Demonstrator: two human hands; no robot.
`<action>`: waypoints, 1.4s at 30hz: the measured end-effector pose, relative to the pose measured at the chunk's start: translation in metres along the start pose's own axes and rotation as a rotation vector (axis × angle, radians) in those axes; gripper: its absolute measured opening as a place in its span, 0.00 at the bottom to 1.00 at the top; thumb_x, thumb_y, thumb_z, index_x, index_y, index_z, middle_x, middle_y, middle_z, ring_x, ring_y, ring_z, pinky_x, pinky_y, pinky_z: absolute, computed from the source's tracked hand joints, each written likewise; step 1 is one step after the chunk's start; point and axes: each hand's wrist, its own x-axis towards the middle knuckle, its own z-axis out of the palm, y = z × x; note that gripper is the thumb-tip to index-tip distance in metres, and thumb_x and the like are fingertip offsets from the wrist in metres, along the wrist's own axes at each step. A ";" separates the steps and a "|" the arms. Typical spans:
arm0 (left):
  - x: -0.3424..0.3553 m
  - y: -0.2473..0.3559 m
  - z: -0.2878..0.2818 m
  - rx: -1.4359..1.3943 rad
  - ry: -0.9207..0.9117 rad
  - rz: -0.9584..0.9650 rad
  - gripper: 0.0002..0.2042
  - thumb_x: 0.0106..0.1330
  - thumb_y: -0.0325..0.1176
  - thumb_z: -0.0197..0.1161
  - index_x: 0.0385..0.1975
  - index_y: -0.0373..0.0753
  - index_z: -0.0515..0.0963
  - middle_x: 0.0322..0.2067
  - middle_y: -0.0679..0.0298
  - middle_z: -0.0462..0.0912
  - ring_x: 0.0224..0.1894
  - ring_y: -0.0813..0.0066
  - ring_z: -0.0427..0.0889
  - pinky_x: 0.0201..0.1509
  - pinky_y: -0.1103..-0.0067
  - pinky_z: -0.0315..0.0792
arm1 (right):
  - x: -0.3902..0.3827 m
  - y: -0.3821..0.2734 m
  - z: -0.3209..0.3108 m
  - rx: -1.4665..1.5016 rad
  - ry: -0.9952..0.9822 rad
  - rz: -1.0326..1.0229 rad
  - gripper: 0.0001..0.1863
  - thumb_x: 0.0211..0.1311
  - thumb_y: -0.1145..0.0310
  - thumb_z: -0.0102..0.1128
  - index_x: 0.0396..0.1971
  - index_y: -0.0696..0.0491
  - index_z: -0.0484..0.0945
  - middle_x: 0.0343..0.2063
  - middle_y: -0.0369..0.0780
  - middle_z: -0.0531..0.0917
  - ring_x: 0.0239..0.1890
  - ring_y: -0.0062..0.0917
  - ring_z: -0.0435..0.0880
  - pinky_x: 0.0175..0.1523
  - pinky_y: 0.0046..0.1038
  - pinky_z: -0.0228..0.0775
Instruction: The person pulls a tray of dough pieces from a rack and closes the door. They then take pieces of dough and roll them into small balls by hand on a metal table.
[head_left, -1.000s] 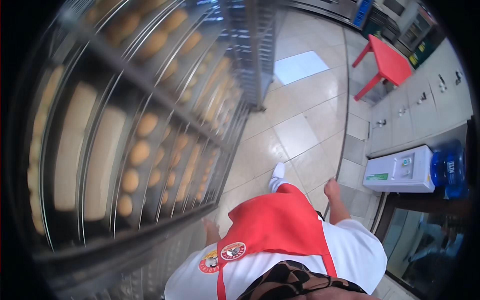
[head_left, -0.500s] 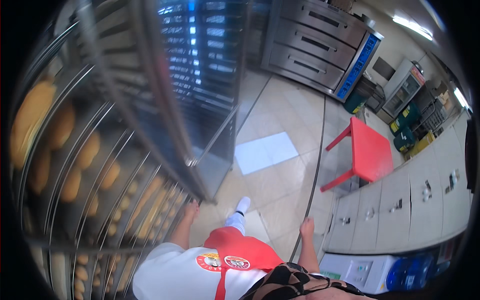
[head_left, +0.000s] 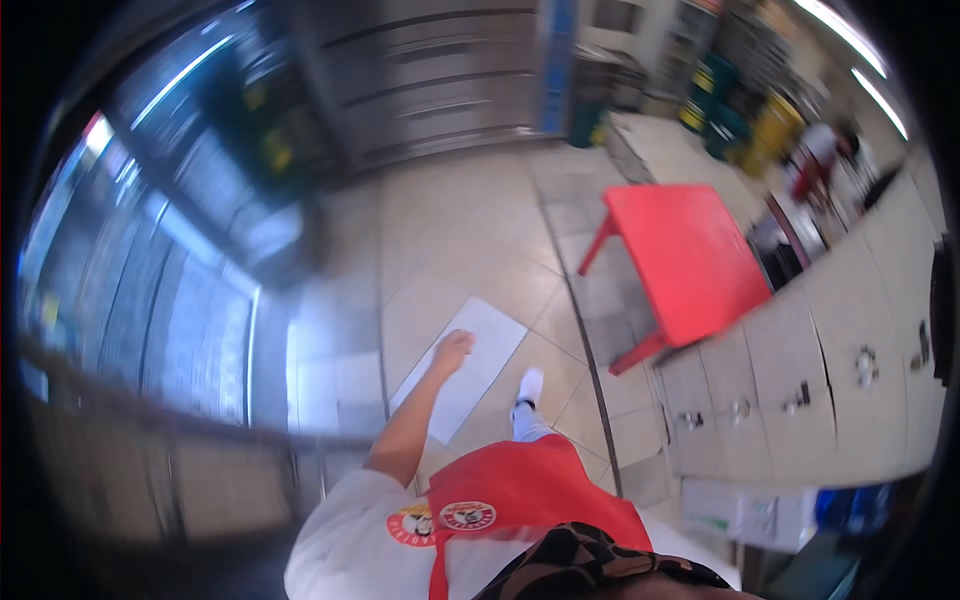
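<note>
step in hand: apparently walking across the room, judged from one white shoe (head_left: 530,384) showing ahead of the red apron (head_left: 540,480); no handling seen.
next move: seems to call for steering past the red table (head_left: 690,255) at the right.
floor: pale tiles (head_left: 440,235), cut by dark lines.
shiny panels, left: tall, reflective (head_left: 205,340); too blurred to identify.
oven: steel, several decks (head_left: 430,80), far end.
cabinets: row of pale doors with handles (head_left: 770,400), right, near the table.
other person: far right (head_left: 822,155), work unclear.
white rectangle: on the floor (head_left: 472,380), below the left hand, apart from it in height, seemingly.
left hand: loosely curled (head_left: 455,348), nothing seen in it; cannot tell whether fully closed.
right hand: out of sight; state cannot be told.
</note>
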 end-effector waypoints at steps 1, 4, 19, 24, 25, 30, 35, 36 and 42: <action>0.043 -0.005 -0.004 0.045 0.044 0.010 0.13 0.70 0.44 0.63 0.40 0.39 0.82 0.30 0.67 0.83 0.32 0.77 0.82 0.30 0.76 0.73 | 0.027 -0.018 -0.006 0.019 -0.035 0.016 0.17 0.60 0.59 0.62 0.41 0.57 0.85 0.35 0.49 0.86 0.37 0.42 0.86 0.43 0.43 0.78; 0.155 -0.023 0.024 0.405 -0.114 -0.191 0.19 0.73 0.46 0.54 0.36 0.35 0.82 0.31 0.55 0.85 0.30 0.65 0.84 0.36 0.67 0.78 | 0.108 -0.041 -0.048 0.040 -0.118 0.024 0.18 0.59 0.57 0.65 0.39 0.57 0.85 0.32 0.49 0.87 0.34 0.40 0.87 0.39 0.43 0.80; 0.537 -0.010 0.029 0.342 -0.247 -0.902 0.20 0.72 0.52 0.59 0.35 0.38 0.80 0.27 0.59 0.81 0.24 0.67 0.82 0.25 0.62 0.73 | 0.432 -0.761 -0.550 0.216 0.513 -0.589 0.18 0.64 0.59 0.64 0.46 0.58 0.82 0.40 0.48 0.86 0.44 0.38 0.86 0.50 0.39 0.77; 0.835 0.069 0.054 0.421 -0.220 -0.784 0.20 0.73 0.51 0.58 0.32 0.37 0.80 0.26 0.59 0.81 0.25 0.68 0.81 0.25 0.63 0.72 | 0.562 -0.761 -0.578 0.271 0.511 -0.255 0.21 0.60 0.56 0.63 0.44 0.59 0.82 0.43 0.55 0.86 0.45 0.43 0.86 0.50 0.42 0.77; 0.899 0.093 0.052 0.433 -0.149 -0.732 0.20 0.73 0.51 0.57 0.31 0.37 0.80 0.26 0.59 0.81 0.25 0.68 0.81 0.24 0.64 0.72 | 0.576 -0.752 -0.568 0.166 0.412 -0.159 0.22 0.58 0.55 0.62 0.42 0.59 0.83 0.41 0.55 0.86 0.45 0.45 0.86 0.51 0.43 0.77; 1.254 0.273 0.209 0.360 -0.206 -0.242 0.13 0.69 0.39 0.56 0.26 0.38 0.76 0.18 0.64 0.76 0.17 0.73 0.74 0.17 0.73 0.65 | 0.579 -0.700 -0.569 0.173 0.253 0.003 0.19 0.59 0.57 0.59 0.44 0.55 0.85 0.45 0.55 0.85 0.50 0.51 0.83 0.57 0.47 0.75; 1.502 0.414 0.383 0.228 -0.262 0.071 0.11 0.72 0.40 0.60 0.38 0.38 0.78 0.22 0.67 0.79 0.19 0.79 0.73 0.19 0.77 0.65 | 0.587 -0.774 -0.647 0.691 0.386 0.553 0.23 0.64 0.53 0.61 0.49 0.56 0.83 0.54 0.57 0.81 0.56 0.45 0.82 0.60 0.44 0.74; 1.540 0.440 0.416 0.222 -0.238 0.147 0.11 0.73 0.40 0.61 0.38 0.38 0.78 0.22 0.67 0.79 0.19 0.80 0.72 0.19 0.78 0.64 | 0.602 -0.782 -0.683 0.831 0.045 0.549 0.27 0.64 0.52 0.62 0.57 0.55 0.80 0.59 0.57 0.78 0.60 0.44 0.80 0.62 0.42 0.73; 1.559 0.448 0.626 0.409 -0.644 -0.180 0.11 0.72 0.44 0.61 0.41 0.42 0.76 0.22 0.68 0.77 0.19 0.78 0.74 0.19 0.79 0.66 | 0.675 -0.762 -0.809 0.881 0.095 0.673 0.19 0.64 0.54 0.65 0.41 0.55 0.84 0.38 0.48 0.85 0.38 0.33 0.85 0.39 0.40 0.76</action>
